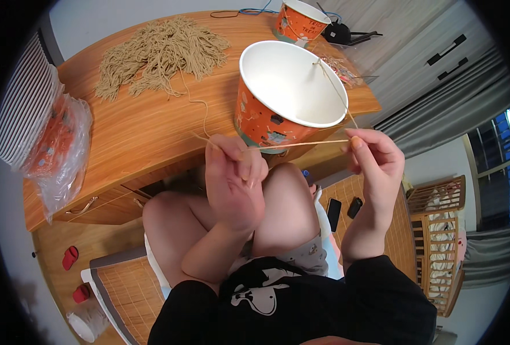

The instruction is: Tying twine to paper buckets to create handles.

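My left hand (232,172) pinches one end of a thin tan string (301,144) that runs taut across to my right hand (375,158), which pinches the other end. From the right hand the string climbs to the far rim of a large orange paper bucket (266,115) with a white inside, standing on the wooden desk (145,126) just beyond my hands. A loose tail of string trails from my left hand back toward a heap of tan strings (163,52) on the desk's far side.
A second orange bucket (298,22) stands at the desk's far end beside cables and a black object. A stack of white cups and a clear plastic bag (59,149) sit at the left. My bare knees are under the hands. A wooden crib (439,230) is right.
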### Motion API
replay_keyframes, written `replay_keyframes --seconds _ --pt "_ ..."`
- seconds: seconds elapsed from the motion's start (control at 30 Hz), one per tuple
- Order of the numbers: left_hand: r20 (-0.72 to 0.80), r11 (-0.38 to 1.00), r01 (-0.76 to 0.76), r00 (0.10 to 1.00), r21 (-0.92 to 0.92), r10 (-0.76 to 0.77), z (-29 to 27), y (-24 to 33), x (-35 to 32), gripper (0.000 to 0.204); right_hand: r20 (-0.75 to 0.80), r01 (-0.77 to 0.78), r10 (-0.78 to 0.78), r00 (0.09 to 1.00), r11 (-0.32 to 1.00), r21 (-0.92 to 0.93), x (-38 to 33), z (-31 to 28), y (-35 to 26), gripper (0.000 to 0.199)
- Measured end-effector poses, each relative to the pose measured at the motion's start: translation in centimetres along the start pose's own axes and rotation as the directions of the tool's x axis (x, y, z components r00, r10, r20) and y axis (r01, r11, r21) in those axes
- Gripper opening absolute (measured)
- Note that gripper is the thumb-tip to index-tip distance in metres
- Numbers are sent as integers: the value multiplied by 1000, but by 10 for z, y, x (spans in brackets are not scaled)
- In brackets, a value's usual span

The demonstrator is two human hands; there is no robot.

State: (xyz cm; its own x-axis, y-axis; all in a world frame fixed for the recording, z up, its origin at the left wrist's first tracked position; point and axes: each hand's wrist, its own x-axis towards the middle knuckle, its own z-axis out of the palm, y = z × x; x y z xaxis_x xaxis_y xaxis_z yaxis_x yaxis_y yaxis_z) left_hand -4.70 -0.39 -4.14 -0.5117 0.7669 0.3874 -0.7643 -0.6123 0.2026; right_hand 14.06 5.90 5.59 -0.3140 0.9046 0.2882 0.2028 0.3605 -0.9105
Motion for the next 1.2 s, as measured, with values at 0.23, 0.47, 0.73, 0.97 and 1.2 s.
replay_keyframes --seconds 0.23,0.47,0.73,0.97,1.2 --pt "290 203 -393 870 897 400 -35 -17 27 36 188 599 -631 753 538 -593 23 40 -26 20" --pt "446 100 -500 833 860 328 -60 -39 51 75 325 581 -518 791 472 -663 42 94 -29 18" --pt "444 152 -506 839 849 316 -43 -38 44 80 242 509 -472 848 596 -620 36 88 -22 16" --pt "419 174 -499 835 849 356 -38 -43 37 83 218 493 -460 861 648 -581 25 80 -25 16" --pt "456 112 -520 818 847 351 -30 -34 29 81 232 509 -454 860 726 -463 20 68 -28 17"
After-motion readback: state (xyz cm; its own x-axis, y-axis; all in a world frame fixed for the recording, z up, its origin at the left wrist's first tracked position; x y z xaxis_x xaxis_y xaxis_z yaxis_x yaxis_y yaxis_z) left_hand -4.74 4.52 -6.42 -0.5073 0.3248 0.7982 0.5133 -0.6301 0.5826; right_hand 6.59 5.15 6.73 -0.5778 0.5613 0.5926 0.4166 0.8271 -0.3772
